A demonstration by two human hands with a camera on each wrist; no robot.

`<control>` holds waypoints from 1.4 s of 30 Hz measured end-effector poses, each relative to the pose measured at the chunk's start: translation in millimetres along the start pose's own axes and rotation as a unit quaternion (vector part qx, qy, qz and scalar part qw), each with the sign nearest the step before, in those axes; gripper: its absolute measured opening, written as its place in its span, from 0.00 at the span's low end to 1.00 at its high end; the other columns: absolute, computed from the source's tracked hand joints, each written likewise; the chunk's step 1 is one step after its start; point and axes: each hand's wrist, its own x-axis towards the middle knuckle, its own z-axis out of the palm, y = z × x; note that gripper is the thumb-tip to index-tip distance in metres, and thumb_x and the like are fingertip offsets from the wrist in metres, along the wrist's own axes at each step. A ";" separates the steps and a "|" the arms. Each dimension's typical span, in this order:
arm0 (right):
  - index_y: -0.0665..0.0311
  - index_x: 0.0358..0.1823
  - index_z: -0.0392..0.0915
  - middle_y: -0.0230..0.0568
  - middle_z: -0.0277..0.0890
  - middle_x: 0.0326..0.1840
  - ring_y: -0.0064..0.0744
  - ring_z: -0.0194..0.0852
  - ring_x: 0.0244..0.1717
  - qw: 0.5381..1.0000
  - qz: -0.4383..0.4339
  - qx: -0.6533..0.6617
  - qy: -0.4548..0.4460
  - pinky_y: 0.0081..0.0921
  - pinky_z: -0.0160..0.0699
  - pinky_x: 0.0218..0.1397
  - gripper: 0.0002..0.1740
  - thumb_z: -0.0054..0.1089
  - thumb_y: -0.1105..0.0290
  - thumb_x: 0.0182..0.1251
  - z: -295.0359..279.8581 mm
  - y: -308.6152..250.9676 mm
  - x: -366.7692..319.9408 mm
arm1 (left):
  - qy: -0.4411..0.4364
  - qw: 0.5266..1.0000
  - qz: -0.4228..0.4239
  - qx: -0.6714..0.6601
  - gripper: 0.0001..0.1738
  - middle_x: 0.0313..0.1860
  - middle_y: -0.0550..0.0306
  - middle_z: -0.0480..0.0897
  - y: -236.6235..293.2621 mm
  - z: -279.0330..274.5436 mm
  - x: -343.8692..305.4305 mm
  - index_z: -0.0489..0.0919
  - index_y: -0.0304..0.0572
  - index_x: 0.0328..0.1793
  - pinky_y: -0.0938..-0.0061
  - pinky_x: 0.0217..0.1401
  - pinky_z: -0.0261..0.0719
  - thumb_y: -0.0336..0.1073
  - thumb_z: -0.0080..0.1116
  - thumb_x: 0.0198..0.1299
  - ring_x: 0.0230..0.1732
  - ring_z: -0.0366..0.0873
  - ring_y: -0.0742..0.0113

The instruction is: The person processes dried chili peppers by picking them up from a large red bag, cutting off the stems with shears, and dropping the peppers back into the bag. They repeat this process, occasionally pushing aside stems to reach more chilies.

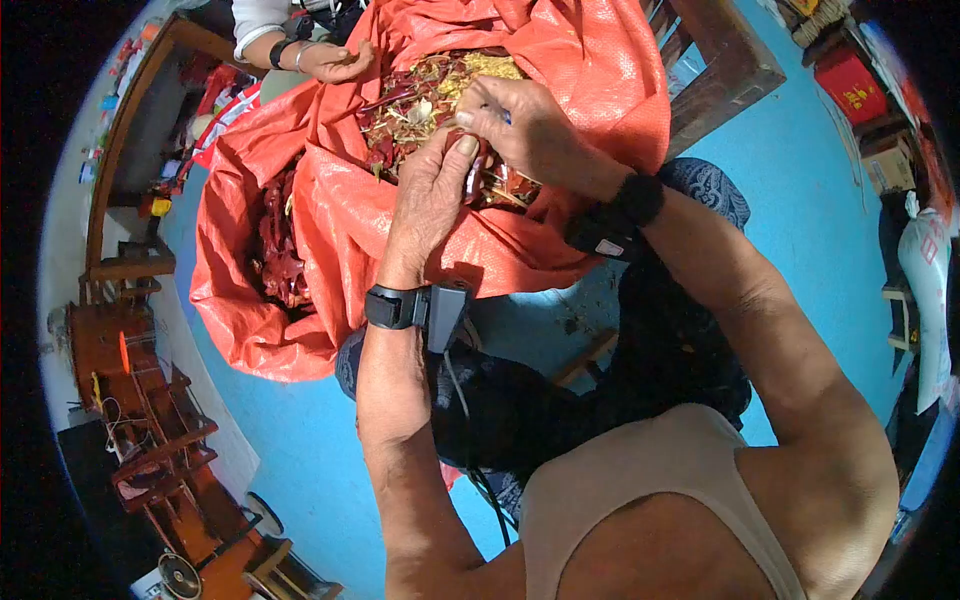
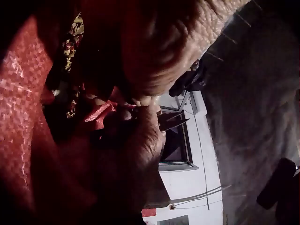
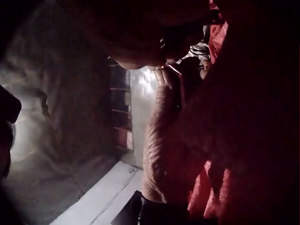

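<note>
Nearest is a pale tan top (image 1: pixel 640 465) at the bottom of the frame, and both arms reach up from it to a big red sack (image 1: pixel 490 250) at the top middle. The left hand (image 1: pixel 432 185) has its grip clamped on what looks like a dark red pepper (image 1: pixel 474 183), just above the middle of the frame, maybe to keep it steady. The right hand (image 1: pixel 530 130) is bent close beside it, its grip seemingly closed on a small thing with a bit of blue (image 1: pixel 507 117); I cannot tell what. Both hands are over a red and yellow heap (image 1: pixel 415 88), perhaps so bits drop inside. The sack's mouth is wide, likely for easy reaching.
</note>
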 end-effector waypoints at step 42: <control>0.63 0.49 0.67 0.32 0.68 0.21 0.20 0.66 0.19 0.991 0.111 0.064 -0.048 0.15 0.62 0.22 0.20 0.50 0.56 0.63 -110.5 -138.0 -64.8 | 0.093 0.993 0.074 -0.012 0.12 0.32 0.63 0.73 4.9 6.8 6.3 0.69 0.39 0.49 0.84 0.31 0.67 0.37 0.43 0.65 0.29 0.66 0.78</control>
